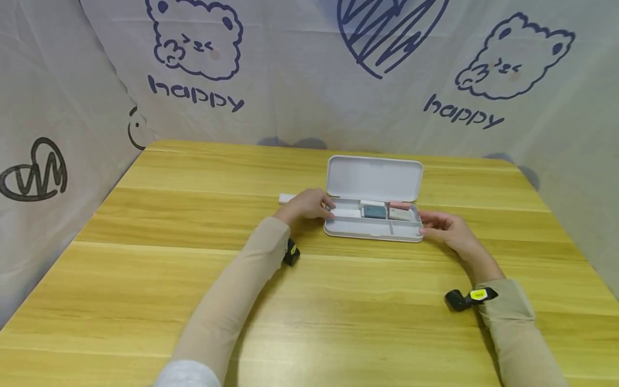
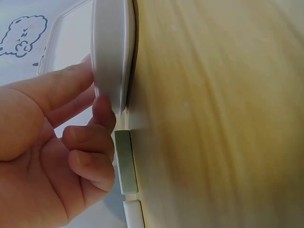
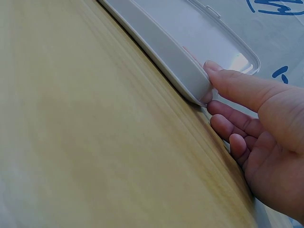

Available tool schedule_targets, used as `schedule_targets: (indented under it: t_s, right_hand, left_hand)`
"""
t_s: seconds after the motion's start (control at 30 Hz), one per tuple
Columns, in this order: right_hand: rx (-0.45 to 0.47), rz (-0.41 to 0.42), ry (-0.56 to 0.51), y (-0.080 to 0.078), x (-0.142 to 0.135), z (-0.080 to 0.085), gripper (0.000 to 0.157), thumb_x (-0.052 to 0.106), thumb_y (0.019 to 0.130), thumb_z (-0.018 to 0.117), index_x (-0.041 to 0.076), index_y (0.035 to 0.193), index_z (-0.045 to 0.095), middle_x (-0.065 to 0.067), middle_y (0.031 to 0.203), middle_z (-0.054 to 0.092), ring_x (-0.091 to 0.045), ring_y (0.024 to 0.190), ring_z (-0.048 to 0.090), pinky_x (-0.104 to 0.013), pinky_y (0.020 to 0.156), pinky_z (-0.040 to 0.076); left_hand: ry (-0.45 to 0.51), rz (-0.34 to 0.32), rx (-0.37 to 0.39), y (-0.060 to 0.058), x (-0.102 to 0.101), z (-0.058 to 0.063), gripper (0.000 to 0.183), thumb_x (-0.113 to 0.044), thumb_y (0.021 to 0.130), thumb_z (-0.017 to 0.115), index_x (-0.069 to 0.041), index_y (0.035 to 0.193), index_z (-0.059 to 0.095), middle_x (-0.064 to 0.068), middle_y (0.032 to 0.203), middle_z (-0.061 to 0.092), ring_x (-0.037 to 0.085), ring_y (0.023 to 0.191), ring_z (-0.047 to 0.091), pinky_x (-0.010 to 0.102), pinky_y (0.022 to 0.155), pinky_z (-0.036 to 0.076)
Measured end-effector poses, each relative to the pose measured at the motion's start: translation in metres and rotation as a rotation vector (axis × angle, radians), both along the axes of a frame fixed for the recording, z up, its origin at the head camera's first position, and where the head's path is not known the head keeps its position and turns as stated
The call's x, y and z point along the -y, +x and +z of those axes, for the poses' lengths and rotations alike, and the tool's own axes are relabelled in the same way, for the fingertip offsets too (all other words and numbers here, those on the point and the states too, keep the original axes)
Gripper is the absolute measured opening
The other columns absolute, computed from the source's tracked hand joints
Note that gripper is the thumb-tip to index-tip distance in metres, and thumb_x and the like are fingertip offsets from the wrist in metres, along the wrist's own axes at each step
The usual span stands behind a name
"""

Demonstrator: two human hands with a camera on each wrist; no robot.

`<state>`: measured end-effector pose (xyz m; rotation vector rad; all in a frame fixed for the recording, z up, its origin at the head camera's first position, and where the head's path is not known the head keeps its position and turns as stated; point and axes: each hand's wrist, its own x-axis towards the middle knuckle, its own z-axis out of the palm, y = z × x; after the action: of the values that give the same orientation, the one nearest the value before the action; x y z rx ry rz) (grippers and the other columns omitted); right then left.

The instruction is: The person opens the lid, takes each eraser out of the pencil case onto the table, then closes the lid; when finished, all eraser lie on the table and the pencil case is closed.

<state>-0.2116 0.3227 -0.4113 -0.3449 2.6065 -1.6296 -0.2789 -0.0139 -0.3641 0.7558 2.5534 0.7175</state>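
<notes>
Both hands hold one white case (image 1: 358, 227), each at its own end. The left hand (image 1: 308, 205) has its thumb over the rim of the left end and its other fingers bent at the outer wall, the gap narrowed to the thickness of that wall. The right hand (image 1: 448, 231) pinches the right end near the front corner, thumb at the rim, fingers curled loosely against the outside.

The case sits on the worktop (image 1: 333, 328), close to the back edge and a little toward the back right corner. Inside it four blocks can be counted: one teal block (image 1: 374, 212), one white block (image 1: 371, 203) behind it, one pink block (image 1: 399, 205) and one cream block (image 1: 398, 215) in front of the pink. Whether the pale patch at the left of the back row is another piece or the case floor, I cannot tell. Two more blocks lie outside, just beyond the left end: one green block (image 2: 126, 162) and one white bar (image 1: 286, 198).

The case is shallow and long, with rounded corners and a smooth, pale finish. Its one lid (image 1: 374, 178) stands raised along the back side; one short divider (image 1: 391, 228) splits the front row into a longer left part and a shorter right part.
</notes>
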Motion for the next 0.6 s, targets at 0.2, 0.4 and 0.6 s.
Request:
schedule_targets:
  t_s: [0.2, 0.4, 0.6]
  right_hand:
    - [0.001, 0.004, -0.007, 0.0014, 0.0013, 0.0008, 0.044, 0.007, 0.082, 0.065, -0.014, 0.117, 0.049, 0.009, 0.085, 0.060, -0.008, 0.074, 0.052, -0.018, 0.060, 0.042]
    - [-0.001, 0.006, -0.011, 0.0014, 0.0009, 0.0007, 0.043, 0.006, 0.082, 0.064, -0.014, 0.117, 0.049, 0.009, 0.087, 0.060, -0.008, 0.074, 0.052, -0.017, 0.060, 0.042]
    - [0.002, 0.008, -0.010, 0.0011, 0.0006, 0.0011, 0.044, 0.004, 0.082, 0.064, -0.015, 0.118, 0.047, 0.008, 0.088, 0.060, -0.007, 0.075, 0.051, -0.018, 0.061, 0.042]
  left_hand:
    - [-0.011, 0.064, -0.012, 0.0004, -0.0046, 0.0003, 0.030, -0.018, 0.079, 0.069, -0.005, 0.106, 0.065, 0.006, 0.099, 0.063, 0.016, 0.079, 0.050, 0.026, 0.076, 0.042]
    - [-0.001, 0.108, -0.072, -0.0007, -0.0069, -0.0007, 0.029, -0.018, 0.073, 0.074, -0.008, 0.099, 0.068, 0.004, 0.089, 0.062, 0.016, 0.080, 0.053, 0.027, 0.075, 0.042]
    - [0.021, 0.110, -0.106, -0.0008, -0.0076, -0.0007, 0.025, -0.016, 0.071, 0.076, -0.008, 0.094, 0.068, 0.003, 0.088, 0.059, 0.016, 0.081, 0.051, 0.027, 0.075, 0.042]
